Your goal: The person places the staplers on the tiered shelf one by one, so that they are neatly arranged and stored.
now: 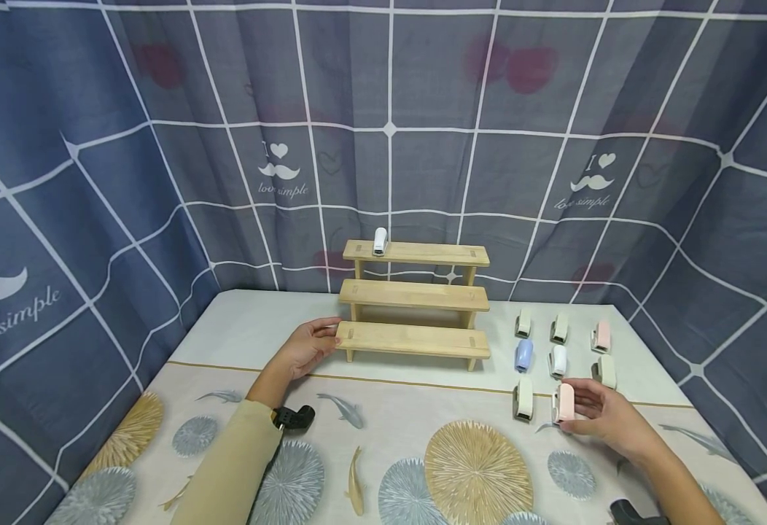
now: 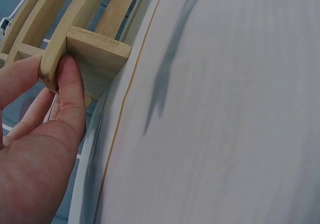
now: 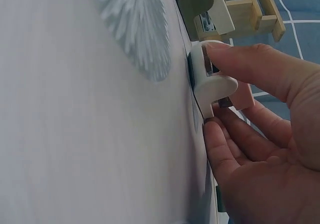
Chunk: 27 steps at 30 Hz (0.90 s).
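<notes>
My left hand [image 1: 308,348] pinches the left end of the lowest board of a three-step wooden shelf [image 1: 416,337]. In the left wrist view the thumb lies on one face of that board [image 2: 55,59], the other fingers opposite. A pink-and-white small stapler [image 1: 563,403], standing on the cloth, is held between thumb and fingers of my right hand [image 1: 609,419]. Its white body [image 3: 212,86] shows in the right wrist view, while the fingers partly cover its pink part. One white stapler [image 1: 380,241] stands at the left of the top step.
Right of the shelf stand several more staplers: a blue one [image 1: 523,356], a white one [image 1: 557,361], a pink one [image 1: 601,336] and cream ones, one [image 1: 523,399] just left of my right hand. A patterned cloth [image 1: 331,467] covers the table front; a checked curtain [image 1: 357,168] hangs behind.
</notes>
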Tool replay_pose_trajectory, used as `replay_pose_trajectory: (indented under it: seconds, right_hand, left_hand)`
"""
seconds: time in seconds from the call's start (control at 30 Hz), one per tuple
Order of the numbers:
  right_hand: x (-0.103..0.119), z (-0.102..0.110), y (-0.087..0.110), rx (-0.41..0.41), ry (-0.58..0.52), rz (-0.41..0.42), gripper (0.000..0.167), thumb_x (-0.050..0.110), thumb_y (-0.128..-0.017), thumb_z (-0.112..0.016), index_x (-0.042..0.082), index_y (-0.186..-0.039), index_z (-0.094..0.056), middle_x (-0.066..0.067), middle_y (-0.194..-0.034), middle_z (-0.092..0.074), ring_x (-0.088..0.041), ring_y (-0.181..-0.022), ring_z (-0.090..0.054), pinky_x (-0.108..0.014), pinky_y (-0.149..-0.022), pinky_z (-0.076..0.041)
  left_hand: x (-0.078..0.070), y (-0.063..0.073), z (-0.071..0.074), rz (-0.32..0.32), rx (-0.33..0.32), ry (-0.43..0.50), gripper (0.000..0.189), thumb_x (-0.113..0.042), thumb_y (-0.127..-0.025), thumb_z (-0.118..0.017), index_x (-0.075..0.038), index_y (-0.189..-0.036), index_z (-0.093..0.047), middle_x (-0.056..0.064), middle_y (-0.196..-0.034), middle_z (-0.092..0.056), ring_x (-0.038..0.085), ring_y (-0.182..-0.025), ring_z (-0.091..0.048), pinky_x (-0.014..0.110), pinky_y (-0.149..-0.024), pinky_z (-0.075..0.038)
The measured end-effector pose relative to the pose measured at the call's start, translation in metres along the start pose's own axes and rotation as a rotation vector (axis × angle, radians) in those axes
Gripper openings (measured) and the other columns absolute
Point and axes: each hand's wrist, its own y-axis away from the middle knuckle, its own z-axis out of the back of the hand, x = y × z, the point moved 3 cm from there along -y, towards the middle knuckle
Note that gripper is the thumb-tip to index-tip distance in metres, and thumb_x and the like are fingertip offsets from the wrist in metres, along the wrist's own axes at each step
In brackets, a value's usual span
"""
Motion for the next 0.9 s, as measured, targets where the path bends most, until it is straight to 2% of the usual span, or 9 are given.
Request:
replay_pose_trajectory:
  seconds: [0.27, 0.5, 0.57, 0.67, 0.77, 0.83, 0.9]
  right_hand:
    - [-0.001, -0.003, 0.000, -0.028, 0.000, 0.026, 0.081, -0.001, -0.075, -0.087, -0.018, -0.140, -0.043, -0.035, -0.129, -0.057, 0.008, -0.098, -0.061, -0.018, -0.085, -0.059]
    - [0.014, -0.005, -0.005, -0.067, -0.050, 0.083, 0.079, 0.002, -0.078, -0.087, -0.012, -0.142, -0.044, -0.031, -0.130, -0.058, 0.005, -0.100, -0.064, -0.020, -0.084, -0.061]
    - [0.021, -0.006, -0.008, -0.062, -0.094, 0.087, 0.078, 0.001, -0.079, -0.085, -0.011, -0.143, -0.043, -0.025, -0.128, -0.061, 0.002, -0.100, -0.067, -0.023, -0.082, -0.062]
    - [0.033, -0.009, -0.013, -0.057, -0.151, 0.094, 0.077, 0.000, -0.080, -0.084, -0.011, -0.144, -0.040, -0.008, -0.122, -0.063, -0.002, -0.100, -0.069, -0.025, -0.080, -0.063]
    - [0.047, -0.014, -0.023, -0.059, -0.172, 0.123, 0.077, 0.001, -0.082, -0.083, -0.010, -0.145, -0.041, 0.003, -0.118, -0.063, -0.003, -0.102, -0.069, -0.024, -0.082, -0.062]
    - [0.057, -0.018, -0.031, -0.057, -0.180, 0.144, 0.076, 0.003, -0.083, -0.083, -0.008, -0.146, -0.042, 0.001, -0.120, -0.063, -0.002, -0.103, -0.068, -0.023, -0.083, -0.062]
    - [0.067, -0.023, -0.041, -0.051, -0.182, 0.172, 0.077, 0.005, -0.084, -0.083, -0.007, -0.148, -0.042, -0.008, -0.125, -0.062, -0.001, -0.105, -0.067, -0.022, -0.084, -0.061]
  left_hand:
    - [0.001, -0.002, -0.001, 0.009, -0.013, 0.002, 0.062, 0.011, -0.095, -0.060, 0.006, -0.153, -0.038, 0.004, -0.111, -0.063, 0.007, -0.088, -0.067, 0.016, -0.073, -0.057]
    - [0.002, -0.002, 0.000, -0.023, 0.006, 0.009, 0.061, 0.010, -0.093, -0.063, 0.007, -0.150, -0.042, 0.003, -0.109, -0.065, 0.010, -0.093, -0.068, 0.018, -0.077, -0.059]
    - [0.002, -0.002, 0.000, -0.031, 0.014, 0.018, 0.062, 0.009, -0.092, -0.065, 0.008, -0.150, -0.042, 0.003, -0.110, -0.066, 0.012, -0.095, -0.069, 0.019, -0.078, -0.059]
    - [0.003, -0.002, 0.000, -0.027, 0.015, 0.019, 0.062, 0.009, -0.093, -0.064, 0.007, -0.150, -0.042, 0.004, -0.112, -0.065, 0.012, -0.096, -0.069, 0.019, -0.079, -0.059]
    - [0.003, -0.002, -0.001, -0.015, 0.002, 0.004, 0.062, 0.010, -0.094, -0.062, 0.007, -0.152, -0.040, 0.005, -0.114, -0.064, 0.010, -0.094, -0.068, 0.018, -0.078, -0.058]
    - [0.003, -0.003, -0.001, 0.000, -0.016, 0.000, 0.061, 0.011, -0.094, -0.060, 0.006, -0.152, -0.040, 0.005, -0.115, -0.064, 0.009, -0.093, -0.067, 0.018, -0.078, -0.058]
    - [0.002, -0.004, 0.000, 0.006, -0.023, -0.001, 0.061, 0.011, -0.095, -0.060, 0.006, -0.152, -0.040, 0.005, -0.115, -0.064, 0.009, -0.092, -0.067, 0.018, -0.077, -0.058]
